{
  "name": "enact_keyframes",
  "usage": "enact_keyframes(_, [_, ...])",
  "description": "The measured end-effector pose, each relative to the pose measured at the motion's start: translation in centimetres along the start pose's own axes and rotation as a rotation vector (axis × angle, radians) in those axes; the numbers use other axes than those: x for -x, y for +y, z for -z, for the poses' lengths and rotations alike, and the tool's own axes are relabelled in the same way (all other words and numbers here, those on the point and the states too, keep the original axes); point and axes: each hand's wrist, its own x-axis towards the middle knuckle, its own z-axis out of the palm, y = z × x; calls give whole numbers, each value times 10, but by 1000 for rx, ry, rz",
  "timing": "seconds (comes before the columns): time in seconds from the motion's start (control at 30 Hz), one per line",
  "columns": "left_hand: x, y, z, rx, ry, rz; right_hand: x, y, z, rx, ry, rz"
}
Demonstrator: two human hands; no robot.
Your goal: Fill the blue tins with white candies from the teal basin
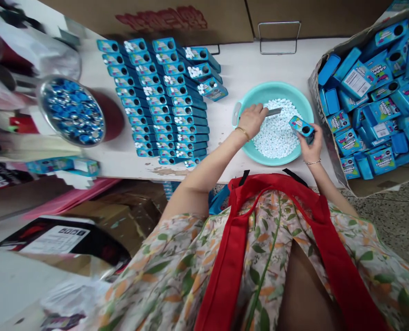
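Note:
A turquoise plastic basin (249,99) holds a heap of small white candies (275,138). Over its left side, my left hand (252,120) is closed round a grey metal scoop (273,111), whose far end is over the candies. My right hand (311,145) grips a small blue candy box (301,128) at the basin's right rim, tilted, with a round dark hole in its top face. Left of the basin, several blue boxes (190,112) stand in rows with their holes upward. White candies lie on top of some of them.
A carton (319,87) full of similar blue boxes stands at the right. On the left is a metal pot (102,110) of blue and silver pieces. Brown cartons (221,23) line the back of the white table (225,59), with a wire handle (279,53) in front.

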Motion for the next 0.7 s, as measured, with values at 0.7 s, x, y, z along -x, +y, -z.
enact_keyframes(0.7, [43, -8, -46, 615, -232, -399, -13, 34, 4, -230, 58, 8])
